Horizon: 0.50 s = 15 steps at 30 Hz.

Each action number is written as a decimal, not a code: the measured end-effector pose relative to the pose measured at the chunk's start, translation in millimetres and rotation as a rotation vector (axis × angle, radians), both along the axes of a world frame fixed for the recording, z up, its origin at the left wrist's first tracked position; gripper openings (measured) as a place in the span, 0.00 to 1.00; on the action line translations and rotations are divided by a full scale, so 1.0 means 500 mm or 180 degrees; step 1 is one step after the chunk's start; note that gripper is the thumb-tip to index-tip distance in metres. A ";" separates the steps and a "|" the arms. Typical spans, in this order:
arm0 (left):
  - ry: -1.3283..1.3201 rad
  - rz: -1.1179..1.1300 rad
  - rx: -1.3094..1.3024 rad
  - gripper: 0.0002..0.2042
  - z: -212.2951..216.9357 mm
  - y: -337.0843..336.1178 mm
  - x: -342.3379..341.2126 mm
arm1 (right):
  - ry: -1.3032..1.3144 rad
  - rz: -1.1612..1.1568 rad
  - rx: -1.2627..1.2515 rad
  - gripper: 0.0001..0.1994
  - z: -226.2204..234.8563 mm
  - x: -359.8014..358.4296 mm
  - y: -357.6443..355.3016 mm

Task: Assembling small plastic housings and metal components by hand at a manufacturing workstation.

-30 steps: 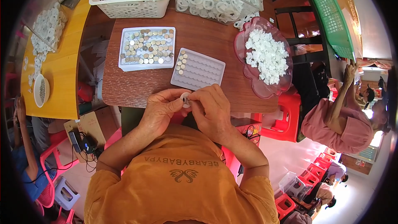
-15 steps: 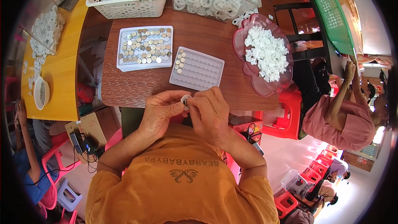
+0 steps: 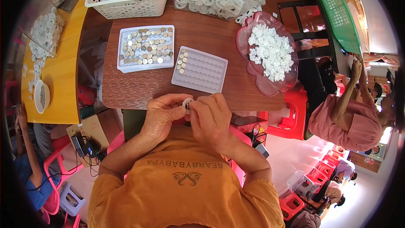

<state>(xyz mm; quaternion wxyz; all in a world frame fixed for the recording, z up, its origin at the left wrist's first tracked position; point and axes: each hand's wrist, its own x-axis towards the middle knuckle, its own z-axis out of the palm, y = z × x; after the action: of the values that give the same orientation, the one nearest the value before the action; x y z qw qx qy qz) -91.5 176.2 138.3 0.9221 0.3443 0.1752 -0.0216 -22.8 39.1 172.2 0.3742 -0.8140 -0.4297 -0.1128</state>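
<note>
My left hand (image 3: 163,113) pinches a small round white plastic part (image 3: 187,101) between thumb and fingers, just off the table's near edge. My right hand (image 3: 211,116) closes in from the other side, its bent fingers at the part's right edge. Whether the right fingers hold something small of their own is hidden. Beyond my hands lies a pale tray (image 3: 204,71) with wavy rows, a few coin-like metal discs (image 3: 182,61) at its left end. Left of it is a white tray (image 3: 145,68) holding many such discs.
On the brown table (image 3: 139,88), a pink scalloped bowl (image 3: 249,71) holds small white pieces. A white basket (image 3: 130,12) and a clear bin (image 3: 211,12) hold round white parts. A yellow table (image 3: 63,88) bears a small bowl (image 3: 41,109). Red stool (image 3: 295,116) and co-workers sit around.
My right hand has turned slightly and shifted a little down and left against the part. The left hand keeps its pinch, and the trays remain in place on the table.
</note>
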 end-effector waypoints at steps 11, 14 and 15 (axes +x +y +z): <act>-0.0009 -0.0125 0.0060 0.16 -0.002 0.002 -0.003 | 0.0368 0.0112 0.0069 0.12 0.011 -0.001 -0.010; -0.0013 -0.0110 -0.0136 0.16 -0.007 0.000 -0.002 | 0.0596 0.0042 0.0139 0.11 0.010 -0.001 -0.014; 0.0004 -0.0086 -0.0170 0.16 -0.005 -0.001 -0.001 | 0.0851 0.0017 0.0202 0.10 0.009 0.000 -0.015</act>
<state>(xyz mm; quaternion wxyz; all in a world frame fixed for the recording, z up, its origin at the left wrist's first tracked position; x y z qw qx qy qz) -92.2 175.9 135.6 0.9305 0.3218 0.1705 -0.0389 -22.8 31.7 176.6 0.4539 -0.8084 -0.3744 -0.0159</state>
